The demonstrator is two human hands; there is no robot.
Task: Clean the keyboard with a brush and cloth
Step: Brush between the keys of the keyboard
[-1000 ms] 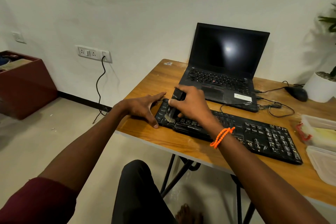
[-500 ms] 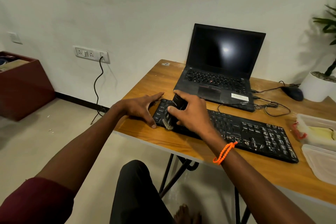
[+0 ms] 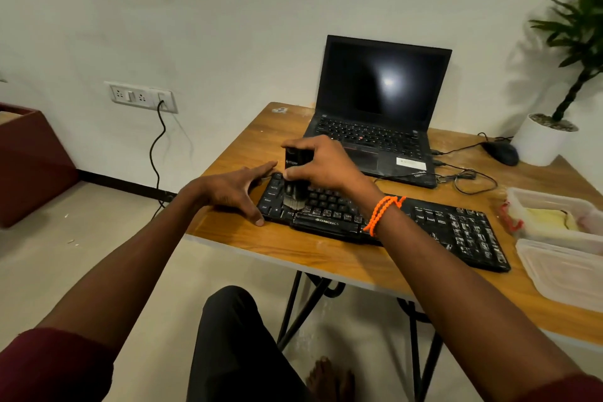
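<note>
A black keyboard [image 3: 440, 225], dusty with white specks on its keys, lies across the wooden table [image 3: 326, 258]. My right hand [image 3: 326, 163] grips a black brush [image 3: 295, 179] upright, its pale bristles pressed on the keys at the keyboard's left end. My left hand [image 3: 235, 189] rests flat with fingers spread against the keyboard's left edge, thumb at the front corner. No cloth is visible apart from something yellow in a container at the right.
An open black laptop [image 3: 378, 114] stands behind the keyboard. A mouse [image 3: 501, 153] with cables and a potted plant [image 3: 545, 140] sit at back right. Two clear plastic containers [image 3: 554, 238] lie at the right edge. A wall socket [image 3: 140, 96] with a cord is left.
The brush has stayed over the keyboard's left end, shifting slightly and standing more upright. My left hand keeps its place at the edge. The camera view shifted a little.
</note>
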